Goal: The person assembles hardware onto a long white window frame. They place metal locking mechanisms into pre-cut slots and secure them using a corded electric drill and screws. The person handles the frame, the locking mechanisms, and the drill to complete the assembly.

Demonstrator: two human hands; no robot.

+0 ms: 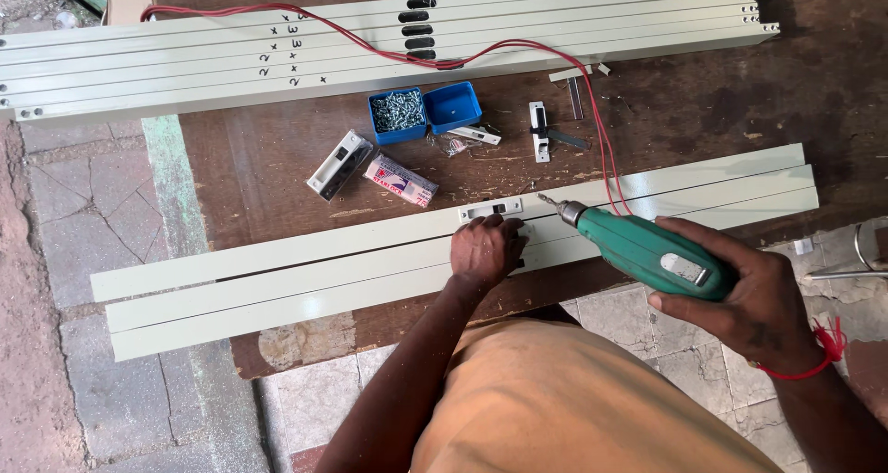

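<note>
Our right hand grips the green electric drill around its body, bit aimed at the small white latch plate lying on the pale metal rails across the wooden bench. Our left hand presses down flat beside the plate. The rails look stiff, smooth and slippery, so they want pinning near the plate

Green drill, bit toward white latch

Right hand grips green drill; left hand presses pale metal rail.
</note>
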